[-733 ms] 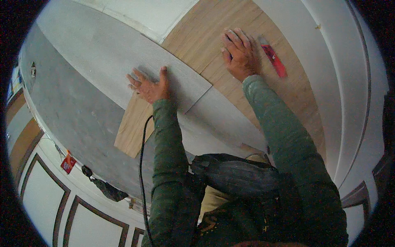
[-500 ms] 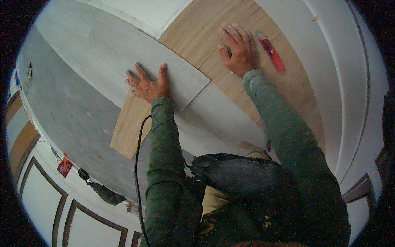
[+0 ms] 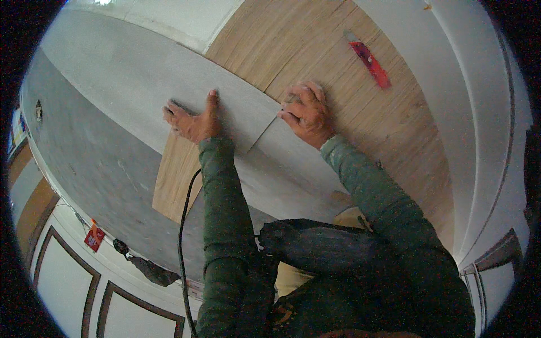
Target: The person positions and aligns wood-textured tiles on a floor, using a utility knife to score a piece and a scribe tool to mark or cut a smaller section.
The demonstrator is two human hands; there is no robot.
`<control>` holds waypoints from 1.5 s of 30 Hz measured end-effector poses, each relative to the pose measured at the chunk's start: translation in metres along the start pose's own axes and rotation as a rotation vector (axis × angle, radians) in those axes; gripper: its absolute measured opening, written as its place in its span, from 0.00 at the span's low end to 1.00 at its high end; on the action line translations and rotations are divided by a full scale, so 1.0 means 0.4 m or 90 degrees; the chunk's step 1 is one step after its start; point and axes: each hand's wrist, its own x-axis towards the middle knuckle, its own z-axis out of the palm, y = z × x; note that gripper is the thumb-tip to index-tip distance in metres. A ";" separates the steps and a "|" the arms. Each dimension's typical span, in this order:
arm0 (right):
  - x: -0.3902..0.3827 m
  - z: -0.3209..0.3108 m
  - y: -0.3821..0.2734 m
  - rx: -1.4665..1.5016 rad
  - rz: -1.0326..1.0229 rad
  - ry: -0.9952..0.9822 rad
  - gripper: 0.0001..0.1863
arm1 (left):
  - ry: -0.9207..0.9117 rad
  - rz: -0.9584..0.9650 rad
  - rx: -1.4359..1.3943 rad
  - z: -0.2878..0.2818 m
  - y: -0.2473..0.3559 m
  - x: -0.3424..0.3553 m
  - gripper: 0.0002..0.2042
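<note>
A long grey plank [image 3: 141, 62] lies across the floor, its short end against wood-look flooring [image 3: 307, 48]. My left hand [image 3: 194, 121] rests on the plank, fingers and thumb spread. Partly under that hand and forearm, a short wood-look offcut [image 3: 176, 172] lies across the grey plank's near side. My right hand [image 3: 309, 112] is closed, thumb and fingers pinched at the corner of the plank's end; the fingertips are partly hidden. Beyond it a red utility knife [image 3: 369, 63] lies on the wood-look flooring, blade out.
Pale underlay [image 3: 298, 174] shows between the plank and my knees. A black cable [image 3: 181, 253] runs beside my left forearm. At the left are bare grey floor [image 3: 101, 158], a red packet [image 3: 94, 239], a dark cloth-like item [image 3: 152, 271] and panelled white doors [image 3: 65, 276]. A white skirting [image 3: 451, 84] curves along the right.
My right hand has come nearer and leftward from the flooring beside the knife to the plank's corner, its fingers closing. My left hand stays on the plank. The view has shifted slightly.
</note>
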 end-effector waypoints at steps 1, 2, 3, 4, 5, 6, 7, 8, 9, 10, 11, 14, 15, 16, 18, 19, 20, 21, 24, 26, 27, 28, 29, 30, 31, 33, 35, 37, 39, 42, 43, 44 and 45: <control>0.001 -0.002 0.002 -0.003 -0.004 -0.009 0.11 | -0.011 -0.009 -0.016 -0.005 0.002 -0.004 0.59; 0.003 -0.002 -0.001 0.000 -0.008 -0.017 0.11 | -0.019 -0.017 -0.027 -0.012 -0.001 -0.005 0.59; 0.004 -0.001 -0.002 0.005 -0.006 -0.017 0.11 | -0.018 -0.015 -0.022 -0.013 -0.011 -0.002 0.59; 0.005 0.000 -0.004 0.001 -0.021 -0.009 0.12 | -0.008 0.013 -0.026 -0.014 -0.024 0.004 0.58; 0.004 0.000 0.000 -0.008 -0.034 0.000 0.13 | -0.002 0.042 -0.035 -0.014 -0.017 0.003 0.57; 0.001 0.003 0.003 -0.008 -0.029 0.000 0.13 | -0.006 0.045 -0.033 -0.013 -0.010 -0.004 0.57; -0.001 0.007 0.005 -0.006 -0.018 0.028 0.14 | -0.013 0.019 -0.061 -0.013 -0.003 -0.012 0.57; -0.001 0.012 0.001 0.001 -0.007 0.058 0.15 | -0.016 -0.005 -0.085 -0.021 0.004 -0.013 0.56; -0.001 0.014 0.001 0.004 -0.002 0.060 0.15 | -0.018 -0.001 -0.081 -0.014 -0.009 -0.007 0.56; -0.002 0.015 0.002 0.011 -0.010 0.060 0.17 | -0.004 0.031 -0.064 -0.006 -0.030 0.002 0.56; -0.003 0.018 0.004 0.017 -0.016 0.058 0.19 | 0.009 0.061 -0.046 -0.003 -0.031 0.006 0.55; -0.003 0.020 0.002 0.038 0.000 0.074 0.18 | 0.010 0.033 -0.156 0.005 -0.036 -0.003 0.54; 0.000 0.019 -0.002 0.042 0.003 0.075 0.18 | 0.009 0.036 -0.152 0.006 -0.043 0.000 0.54; 0.003 0.019 -0.007 0.050 0.008 0.067 0.18 | 0.014 0.038 -0.164 0.004 -0.050 0.005 0.53; -0.001 0.016 0.003 0.053 0.018 0.059 0.18 | 0.013 0.040 -0.180 0.009 -0.039 -0.001 0.53; -0.005 0.015 0.008 0.053 0.012 0.062 0.18 | 0.008 0.049 -0.140 0.008 -0.035 -0.007 0.53; -0.004 0.017 0.009 0.054 0.003 0.068 0.18 | 0.007 0.060 -0.099 0.003 -0.035 -0.006 0.53; -0.003 0.017 0.011 0.056 0.005 0.070 0.18 | 0.007 0.063 -0.097 0.005 -0.037 -0.003 0.53; 0.002 0.016 0.007 0.068 -0.010 0.072 0.18 | 0.019 0.064 -0.089 0.003 -0.053 0.010 0.51; 0.002 0.023 0.002 0.048 0.000 0.076 0.18 | -0.015 -0.002 -0.232 -0.001 -0.051 0.016 0.52; 0.001 0.026 0.004 0.050 -0.004 0.079 0.18 | -0.010 0.000 -0.232 -0.001 -0.041 0.027 0.52; -0.004 0.026 0.007 0.051 0.008 0.073 0.18 | -0.041 -0.074 -0.216 0.002 -0.030 0.043 0.52; -0.005 0.030 0.005 0.054 0.017 0.071 0.18 | -0.067 -0.145 -0.200 -0.002 -0.012 0.064 0.53; 0.001 0.028 0.002 0.062 0.003 0.081 0.18 | -0.049 -0.139 -0.202 -0.001 0.013 0.092 0.53; 0.002 0.023 -0.001 0.058 0.013 0.076 0.18 | -0.030 -0.116 -0.207 0.008 0.041 0.118 0.55; 0.007 0.020 -0.006 0.063 0.013 0.078 0.18 | 0.002 -0.089 -0.209 -0.009 0.109 0.143 0.57; 0.000 0.014 0.003 0.024 0.019 0.059 0.18 | -0.095 -0.184 -0.033 -0.031 0.205 0.146 0.58; 0.006 0.012 -0.004 0.017 0.014 0.049 0.18 | -0.080 -0.185 -0.015 -0.020 0.189 0.160 0.57; 0.006 0.012 -0.004 0.002 0.016 0.037 0.18 | -0.143 -0.205 0.035 -0.010 0.189 0.155 0.54; 0.006 0.018 -0.006 0.001 0.008 0.067 0.17 | -0.124 -0.182 0.015 -0.013 0.181 0.157 0.51; 0.005 0.018 -0.007 -0.008 0.010 0.052 0.18 | -0.122 -0.181 0.016 -0.014 0.180 0.162 0.51; 0.003 0.015 -0.005 -0.019 0.014 0.034 0.21 | -0.124 -0.175 0.021 -0.014 0.184 0.161 0.51; 0.001 0.016 -0.002 -0.019 0.015 0.034 0.21 | -0.126 -0.169 0.026 -0.015 0.187 0.159 0.51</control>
